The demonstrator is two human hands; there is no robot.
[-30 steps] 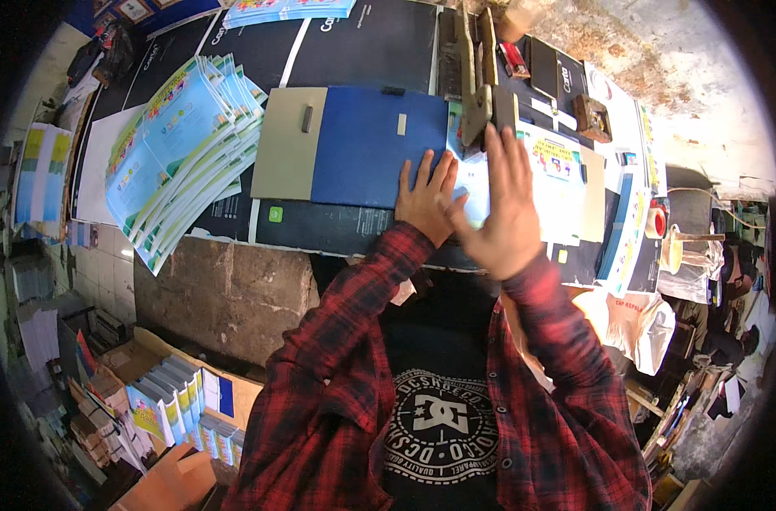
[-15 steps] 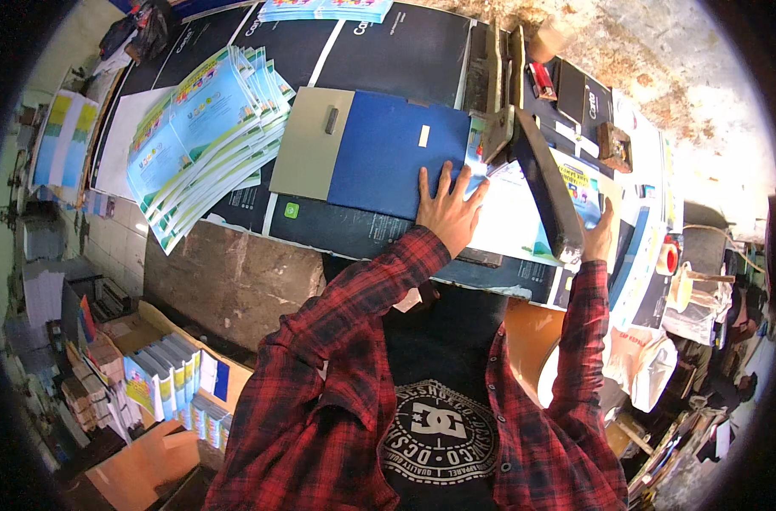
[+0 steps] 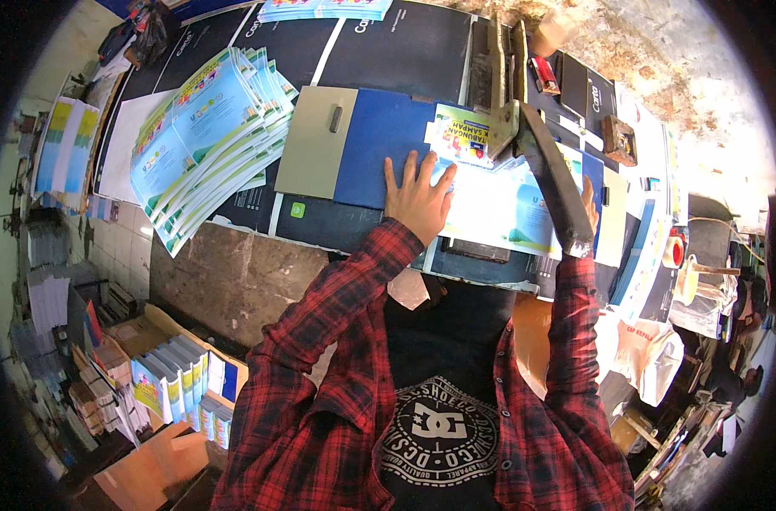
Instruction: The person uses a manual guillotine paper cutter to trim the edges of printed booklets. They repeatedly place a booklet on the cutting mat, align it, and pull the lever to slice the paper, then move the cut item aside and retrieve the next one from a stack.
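My left hand [image 3: 418, 200] lies open with spread fingers on a blue board [image 3: 375, 145], its fingertips at the left edge of a printed sheet [image 3: 481, 204]. This sheet, blue, white and yellow, passes under a metal bench stapler-like tool [image 3: 504, 128]. A long dark lever [image 3: 549, 175] slants from the tool toward me. Behind the lever's right side is my right hand [image 3: 589, 207], with stretched fingers showing at the sheet's right part. The lever hides most of that palm, and no grip on the lever is visible.
A fanned pile of printed sheets [image 3: 205, 145] lies left on the black-covered table [image 3: 405, 51]. Another stack [image 3: 324, 8] sits at the far edge. Right of the tool are a red box [image 3: 544, 77], a wooden block [image 3: 616, 140] and a tape roll [image 3: 675, 251]. Bundled booklets [image 3: 171, 375] stand lower left.
The printed sheet has slid left over the blue board's right part. My left hand has moved left with it, and my right hand has moved farther behind the lever.
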